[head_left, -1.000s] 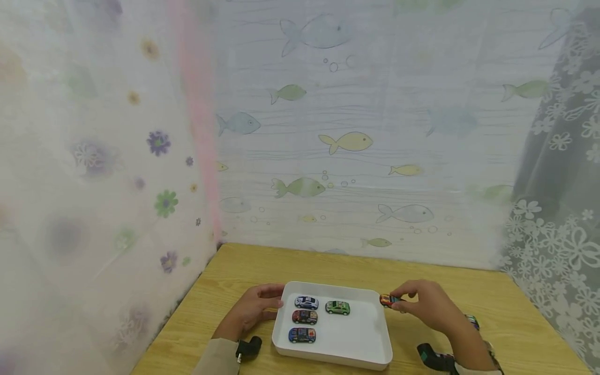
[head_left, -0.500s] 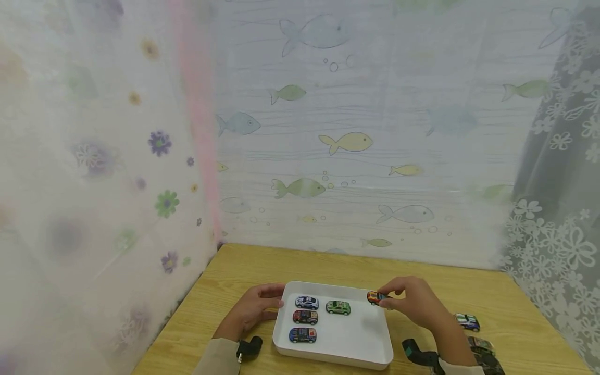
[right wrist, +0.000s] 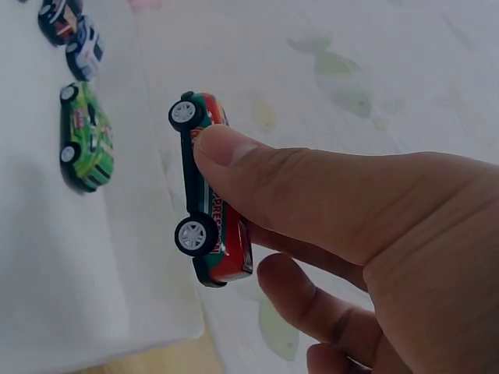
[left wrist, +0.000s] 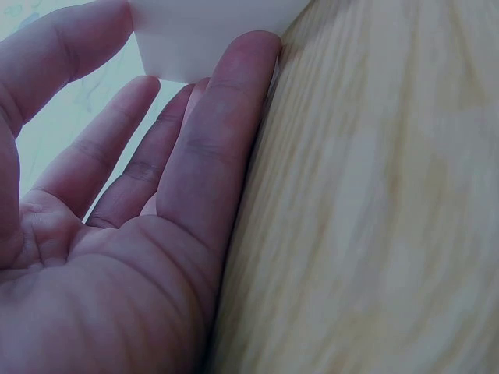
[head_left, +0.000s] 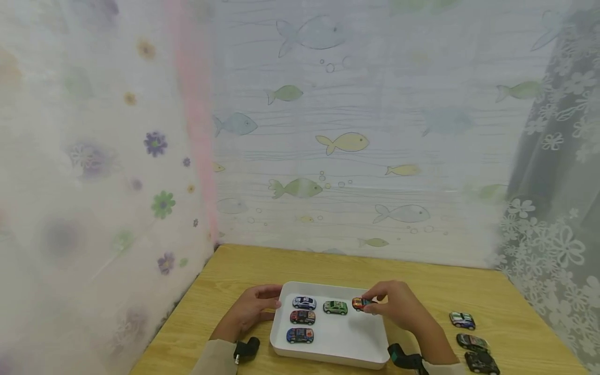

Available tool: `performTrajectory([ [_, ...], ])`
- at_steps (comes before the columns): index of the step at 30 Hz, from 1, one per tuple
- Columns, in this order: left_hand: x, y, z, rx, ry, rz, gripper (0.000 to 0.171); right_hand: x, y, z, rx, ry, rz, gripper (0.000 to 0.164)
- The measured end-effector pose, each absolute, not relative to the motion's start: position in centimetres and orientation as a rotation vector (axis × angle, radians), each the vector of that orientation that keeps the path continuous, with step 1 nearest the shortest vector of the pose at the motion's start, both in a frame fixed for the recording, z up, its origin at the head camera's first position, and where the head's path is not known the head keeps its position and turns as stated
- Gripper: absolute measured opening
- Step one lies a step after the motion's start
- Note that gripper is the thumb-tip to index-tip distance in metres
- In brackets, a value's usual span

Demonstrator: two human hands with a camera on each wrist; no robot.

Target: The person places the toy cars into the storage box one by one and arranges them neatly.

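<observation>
A red and green toy car [right wrist: 222, 226] is pinched between the thumb and fingers of my right hand [head_left: 398, 307]. In the head view that toy car [head_left: 360, 304] hangs over the right back part of a white tray [head_left: 349, 359]. Left of it, in the tray, sits a green toy car [head_left: 335, 307]. A white toy car [head_left: 304, 302], a dark red one [head_left: 302, 317] and a blue one [head_left: 300, 335] form a column along the tray's left side. My left hand [head_left: 250, 310] rests at the tray's left wall, its fingers [left wrist: 226, 101] nearly straight and touching the outside.
On the wooden table [head_left: 244, 265], right of my right forearm, stand a white-green-blue toy car [head_left: 462, 320] and two dark toy cars, one greenish [head_left: 472, 342] and one black [head_left: 482, 362]. A fish-patterned curtain [head_left: 347, 208] hangs behind the table.
My right hand has carried the red and green toy car leftward, from outside the tray's right rim to over its inside. The cars on the right have come into view. My left hand stays put.
</observation>
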State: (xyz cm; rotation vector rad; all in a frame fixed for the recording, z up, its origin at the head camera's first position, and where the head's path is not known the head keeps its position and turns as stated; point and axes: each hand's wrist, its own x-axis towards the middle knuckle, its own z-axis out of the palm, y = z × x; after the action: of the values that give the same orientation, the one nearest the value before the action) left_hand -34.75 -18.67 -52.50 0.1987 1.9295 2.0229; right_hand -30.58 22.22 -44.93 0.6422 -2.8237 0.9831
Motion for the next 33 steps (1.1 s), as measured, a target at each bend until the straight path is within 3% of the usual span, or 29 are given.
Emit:
performTrajectory([
  [16,-34.5,-18.5,-51.9,0.214,1.934,2.017,0.058,-30.7,19.1,-46.4,0.738,-2.864,0.980,0.016],
  [33,-34.8,-18.6,-52.3,0.207,1.936,2.015,0.057,-30.6,17.0,-47.9,0.615,-2.956,0.997,0.014],
])
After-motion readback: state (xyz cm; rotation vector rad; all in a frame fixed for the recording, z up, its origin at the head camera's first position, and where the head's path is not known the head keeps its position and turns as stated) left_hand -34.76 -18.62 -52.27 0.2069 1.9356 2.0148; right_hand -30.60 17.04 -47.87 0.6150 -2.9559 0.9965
